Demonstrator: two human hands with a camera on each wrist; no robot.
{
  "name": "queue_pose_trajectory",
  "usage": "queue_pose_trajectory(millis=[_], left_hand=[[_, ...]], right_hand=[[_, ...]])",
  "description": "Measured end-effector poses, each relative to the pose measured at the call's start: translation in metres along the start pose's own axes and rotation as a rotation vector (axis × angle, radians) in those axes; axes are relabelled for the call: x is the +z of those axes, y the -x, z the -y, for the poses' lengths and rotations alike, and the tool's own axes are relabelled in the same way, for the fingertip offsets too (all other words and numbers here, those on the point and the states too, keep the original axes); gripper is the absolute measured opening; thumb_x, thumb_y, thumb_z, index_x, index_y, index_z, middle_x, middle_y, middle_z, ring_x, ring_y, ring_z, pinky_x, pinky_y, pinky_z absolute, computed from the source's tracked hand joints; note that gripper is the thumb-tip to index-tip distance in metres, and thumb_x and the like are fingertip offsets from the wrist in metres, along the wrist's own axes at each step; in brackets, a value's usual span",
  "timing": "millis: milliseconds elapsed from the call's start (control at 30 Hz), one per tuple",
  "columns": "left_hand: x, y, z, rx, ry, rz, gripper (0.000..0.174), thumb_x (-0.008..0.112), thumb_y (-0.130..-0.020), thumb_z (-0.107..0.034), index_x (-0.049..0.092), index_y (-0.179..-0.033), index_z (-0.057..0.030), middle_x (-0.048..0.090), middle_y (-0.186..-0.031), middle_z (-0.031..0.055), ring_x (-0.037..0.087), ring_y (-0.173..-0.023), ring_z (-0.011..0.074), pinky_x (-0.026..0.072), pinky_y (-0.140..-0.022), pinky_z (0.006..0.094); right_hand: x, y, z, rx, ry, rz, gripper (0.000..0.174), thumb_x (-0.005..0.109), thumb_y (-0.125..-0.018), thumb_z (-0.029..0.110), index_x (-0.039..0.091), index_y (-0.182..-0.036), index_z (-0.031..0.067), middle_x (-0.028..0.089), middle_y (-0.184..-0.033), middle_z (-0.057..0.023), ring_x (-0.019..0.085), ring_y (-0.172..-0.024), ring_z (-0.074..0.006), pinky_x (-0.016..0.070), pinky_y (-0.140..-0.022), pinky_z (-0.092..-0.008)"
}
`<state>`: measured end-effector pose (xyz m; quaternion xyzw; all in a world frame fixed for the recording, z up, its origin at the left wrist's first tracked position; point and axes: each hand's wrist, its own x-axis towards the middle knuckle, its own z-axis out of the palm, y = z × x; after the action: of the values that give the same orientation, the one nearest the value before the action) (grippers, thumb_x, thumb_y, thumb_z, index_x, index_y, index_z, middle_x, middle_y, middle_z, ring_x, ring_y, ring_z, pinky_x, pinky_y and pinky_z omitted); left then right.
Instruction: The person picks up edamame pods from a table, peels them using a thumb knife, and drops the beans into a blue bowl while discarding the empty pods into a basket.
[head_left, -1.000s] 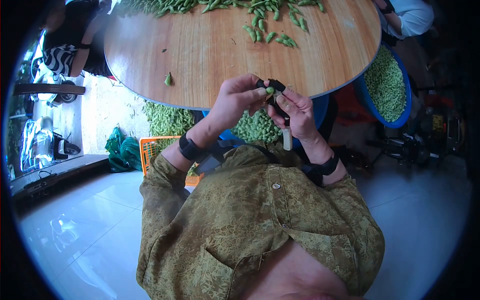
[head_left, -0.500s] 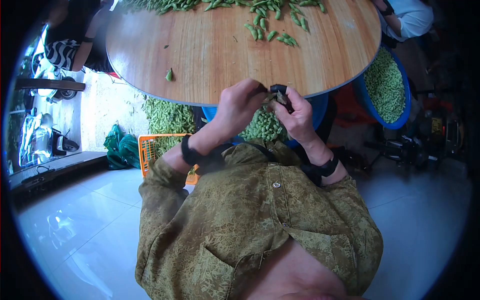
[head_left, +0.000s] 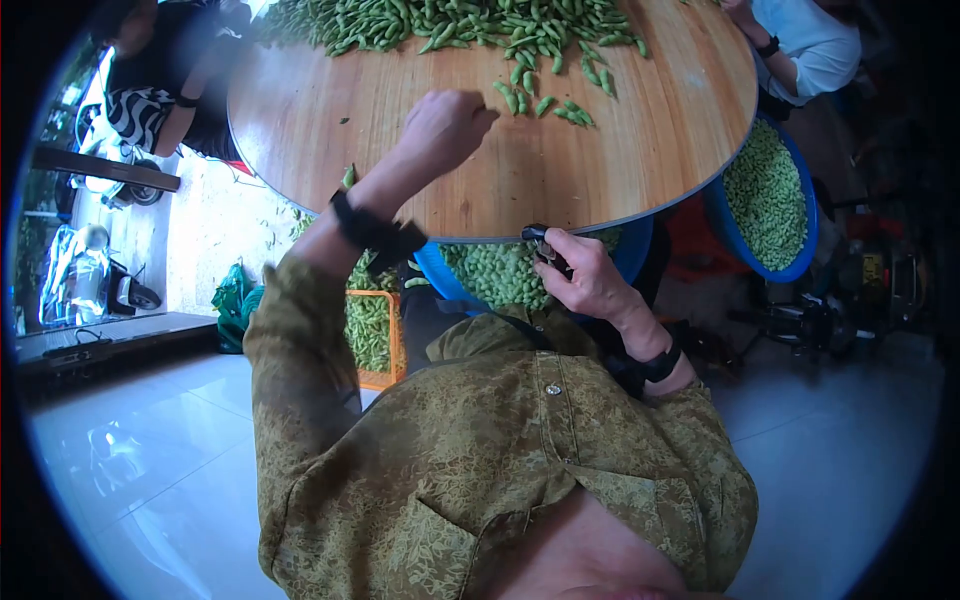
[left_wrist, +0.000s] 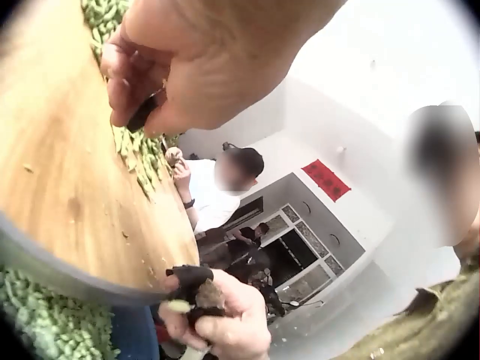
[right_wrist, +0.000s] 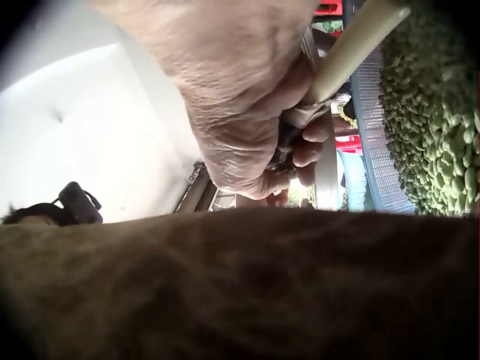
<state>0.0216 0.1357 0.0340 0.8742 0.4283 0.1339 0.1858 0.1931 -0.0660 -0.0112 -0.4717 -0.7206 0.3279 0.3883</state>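
My left hand (head_left: 445,125) hovers over the round wooden table (head_left: 620,130), short of a heap of green soybean pods (head_left: 470,25). Its fingers curve loosely, a black cover shows on one, and nothing is seen between them in the left wrist view. At the near table edge, my right hand (head_left: 590,275) grips a tool with a cream handle (right_wrist: 360,52); its working end is hidden among the fingers. Black covers (left_wrist: 191,277) wrap fingers of that hand, and a small pale green piece (left_wrist: 178,306) shows there. Below it, shelled beans (head_left: 490,275) fill a blue basin (head_left: 432,268).
A second blue basin (head_left: 808,215) of beans stands at the right. An orange crate (head_left: 397,340) with pods is below the left forearm, near a green net bag (head_left: 232,300). People sit at both sides, one in a white shirt (head_left: 820,50). A few pods (head_left: 575,115) lie apart.
A second ago both hands met over the table edge with a green bean between them. My left hand has since moved away, forward and left over the table; the right stays at the edge.
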Motion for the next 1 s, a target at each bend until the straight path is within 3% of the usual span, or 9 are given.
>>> queue_pose_trajectory(millis=[133, 267, 367, 467, 633, 733, 767, 867, 1000], left_hand=[[0.037, -0.043, 0.0, -0.045, -0.098, -0.228, 0.04, 0.066, -0.075, -0.04, 0.068, -0.081, -0.0005, 0.066, -0.08, 0.021, 0.065, -0.08, 0.0377, 0.0511, -0.073, 0.0465], [0.043, -0.059, -0.004, -0.201, 0.052, -0.055, 0.039, 0.071, -0.07, -0.035, 0.068, -0.085, 0.0009, 0.067, -0.081, 0.022, 0.066, -0.08, 0.0376, 0.0521, -0.073, 0.0448], [0.034, -0.047, -0.001, -0.145, 0.142, -0.001, 0.039, 0.074, -0.069, -0.032, 0.067, -0.087, 0.0014, 0.067, -0.082, 0.0223, 0.066, -0.08, 0.0374, 0.0522, -0.073, 0.0439], [0.036, -0.027, 0.007, -0.154, 0.153, -0.19, 0.039, 0.075, -0.068, -0.031, 0.066, -0.086, 0.0022, 0.067, -0.08, 0.0217, 0.066, -0.078, 0.0379, 0.0518, -0.071, 0.0445], [0.025, 0.017, -0.01, -0.141, 0.456, -0.208, 0.03, 0.074, -0.074, -0.023, 0.064, -0.085, 0.0028, 0.065, -0.074, 0.0188, 0.066, -0.066, 0.0269, 0.0508, -0.062, 0.0359], [0.026, 0.049, -0.027, -0.133, 1.089, 0.018, 0.018, 0.071, -0.082, -0.014, 0.066, -0.094, -0.0015, 0.064, -0.072, 0.0022, 0.057, -0.062, 0.0085, 0.0423, -0.053, 0.0242], [0.025, 0.059, -0.033, -0.104, 1.18, 0.063, 0.014, 0.07, -0.084, -0.01, 0.067, -0.095, -0.0024, 0.063, -0.074, -0.0026, 0.055, -0.065, 0.004, 0.0392, -0.052, 0.0201], [0.031, 0.072, -0.036, -0.183, 1.272, 0.116, 0.011, 0.067, -0.085, -0.005, 0.065, -0.095, -0.0002, 0.065, -0.075, 0.0017, 0.054, -0.061, 0.0061, 0.0408, -0.054, 0.0209], [0.036, 0.08, -0.036, -0.283, 1.365, 0.16, 0.007, 0.067, -0.085, -0.003, 0.066, -0.091, 0.0012, 0.063, -0.073, 0.0016, 0.053, -0.059, 0.0066, 0.0392, -0.052, 0.0213]], right_hand=[[-0.001, 0.008, -0.001, 0.035, -0.098, -0.043, 0.027, 0.059, -0.082, 0.004, 0.055, -0.108, -0.0052, 0.056, -0.075, -0.0146, 0.059, -0.066, -0.0274, 0.0461, -0.06, -0.0355], [-0.008, 0.009, 0.0, 0.174, -0.278, -0.027, 0.031, 0.054, -0.09, 0.009, 0.053, -0.118, -0.0051, 0.059, -0.077, -0.0082, 0.057, -0.067, -0.0176, 0.0464, -0.061, -0.0306], [-0.007, 0.006, 0.001, 0.295, -0.526, -0.086, 0.036, 0.049, -0.097, 0.014, 0.048, -0.129, -0.0029, 0.059, -0.08, -0.0046, 0.053, -0.064, -0.009, 0.0446, -0.057, -0.0241], [-0.007, 0.0, 0.003, 0.345, -0.839, -0.202, 0.04, 0.046, -0.101, 0.019, 0.044, -0.135, -0.0002, 0.059, -0.081, -0.0039, 0.049, -0.062, -0.0042, 0.041, -0.052, -0.0187], [-0.004, -0.022, 0.007, 0.332, -0.939, -0.281, 0.038, 0.044, -0.101, 0.025, 0.045, -0.132, 0.0019, 0.059, -0.082, -0.0062, 0.046, -0.055, -0.0049, 0.0382, -0.046, -0.0178], [-0.004, -0.032, 0.008, 0.385, -1.109, -0.312, 0.032, 0.046, -0.101, 0.025, 0.047, -0.124, 0.0031, 0.058, -0.08, -0.007, 0.046, -0.055, -0.0054, 0.0378, -0.044, -0.0183], [-0.003, -0.031, 0.001, 0.402, -1.176, -0.282, 0.045, 0.047, -0.1, 0.025, 0.038, -0.138, 0.0034, 0.056, -0.082, -0.0091, 0.045, -0.056, -0.0072, 0.0376, -0.044, -0.0177], [-0.005, -0.03, 0.01, 0.38, -1.287, -0.17, 0.029, 0.046, -0.1, 0.025, 0.047, -0.12, 0.0035, 0.058, -0.082, -0.0083, 0.047, -0.056, -0.0061, 0.0372, -0.043, -0.0182], [0.004, -0.026, 0.012, 0.354, -1.283, -0.151, 0.03, 0.046, -0.1, 0.025, 0.048, -0.12, 0.0021, 0.059, -0.084, -0.0089, 0.047, -0.056, -0.0064, 0.0378, -0.043, -0.0181]])
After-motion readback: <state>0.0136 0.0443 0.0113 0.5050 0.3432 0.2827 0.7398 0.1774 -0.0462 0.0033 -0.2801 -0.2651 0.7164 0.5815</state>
